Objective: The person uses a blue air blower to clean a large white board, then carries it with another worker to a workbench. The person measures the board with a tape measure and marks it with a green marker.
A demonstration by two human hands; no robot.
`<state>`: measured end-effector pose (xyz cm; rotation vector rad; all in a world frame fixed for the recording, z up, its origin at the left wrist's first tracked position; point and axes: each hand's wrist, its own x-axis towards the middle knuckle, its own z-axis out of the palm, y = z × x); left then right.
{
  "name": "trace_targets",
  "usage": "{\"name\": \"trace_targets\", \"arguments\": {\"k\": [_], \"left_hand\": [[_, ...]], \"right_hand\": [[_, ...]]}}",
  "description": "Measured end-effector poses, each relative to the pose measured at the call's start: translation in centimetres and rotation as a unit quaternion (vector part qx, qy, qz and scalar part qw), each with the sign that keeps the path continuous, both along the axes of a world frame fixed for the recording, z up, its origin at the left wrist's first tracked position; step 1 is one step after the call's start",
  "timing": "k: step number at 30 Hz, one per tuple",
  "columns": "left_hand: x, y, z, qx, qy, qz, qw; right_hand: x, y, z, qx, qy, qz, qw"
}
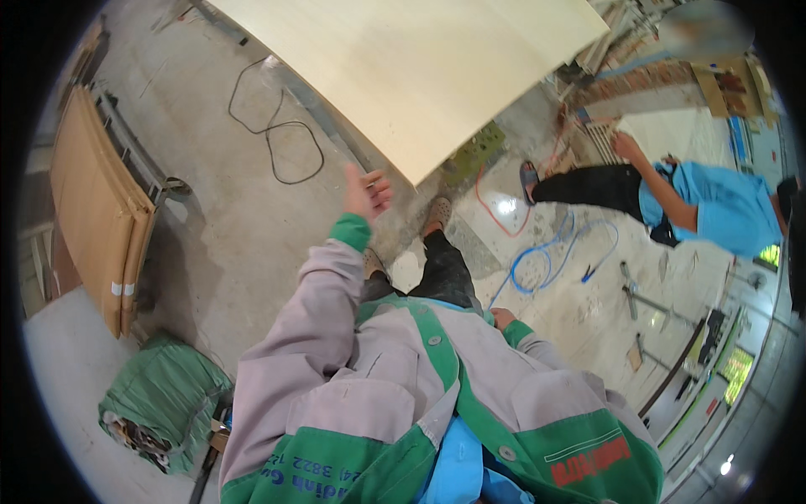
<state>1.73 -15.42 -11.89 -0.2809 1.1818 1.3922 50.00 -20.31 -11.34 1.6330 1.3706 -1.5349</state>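
Note:
My left hand (367, 193) is raised in front of me, thumb up and fingers loosely curled but apart, with nothing I can make out in it. Just beyond and to its right is the near corner of a large pale board (420, 80), which the hand does not visibly touch. Low by my right hip, at the jacket (361, 361) hem, is my right hand (502, 318). Its fingers are mostly hidden, so I cannot see whether it holds anything.
A black cable (273, 128) loops on the concrete floor. Flat cardboard sheets (96, 202) lean at left, above a green sack (168, 399). A blue hose (531, 269) coils at right, near a person in a blue shirt (722, 210). Metal clamps (642, 298) lie at far right.

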Motion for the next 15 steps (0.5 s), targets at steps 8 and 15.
{"name": "trace_targets", "arguments": {"k": [8, 15], "left_hand": [[-7.7, -31.6, -11.1, -0.356, 0.212, -0.325, 0.85], [-7.1, -45.5, -7.7, -0.439, 0.248, -0.276, 0.818]], "right_hand": [[-4.8, -4.0, 8.5, -0.193, 0.053, -0.1, 0.975], [-2.0, -11.7, -0.6, 0.016, 0.144, -0.138, 0.98]]}}
